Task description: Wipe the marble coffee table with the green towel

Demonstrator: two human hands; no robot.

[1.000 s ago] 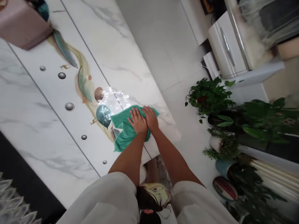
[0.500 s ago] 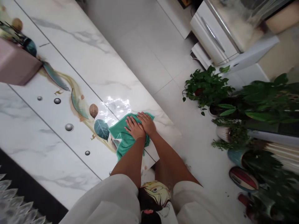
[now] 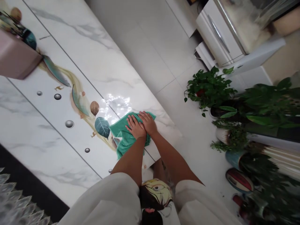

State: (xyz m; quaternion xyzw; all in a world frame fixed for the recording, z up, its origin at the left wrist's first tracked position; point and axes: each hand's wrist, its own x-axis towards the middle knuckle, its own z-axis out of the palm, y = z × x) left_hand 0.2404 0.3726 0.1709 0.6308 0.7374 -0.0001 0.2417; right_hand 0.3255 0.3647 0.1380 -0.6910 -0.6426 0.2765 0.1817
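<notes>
A green cloth (image 3: 124, 126) lies spread and partly bunched on a glossy marble-patterned tabletop (image 3: 110, 75). Flat on top of it rests my left hand (image 3: 136, 127), fingers stretched out. My right hand (image 3: 148, 123) presses on the cloth just beside the left, also with its fingers extended, and the two hands touch. One corner of the cloth sticks out past the right fingertips toward the table's edge. Left of the cloth a printed blue leaf (image 3: 102, 127) and a brown leaf decorate the surface. Bright light reflects off the table above the cloth.
A pink box (image 3: 18, 56) stands on the table at far left. Along the lower left edge lies a dark strip with clear scalloped trim (image 3: 16, 200). Potted plants (image 3: 209, 87) line the floor at right, near a white cabinet (image 3: 220, 34).
Both hands stay on the green cloth in nearly the same place. The camera view has shifted slightly, so the table and plants sit a little differently in the picture.
</notes>
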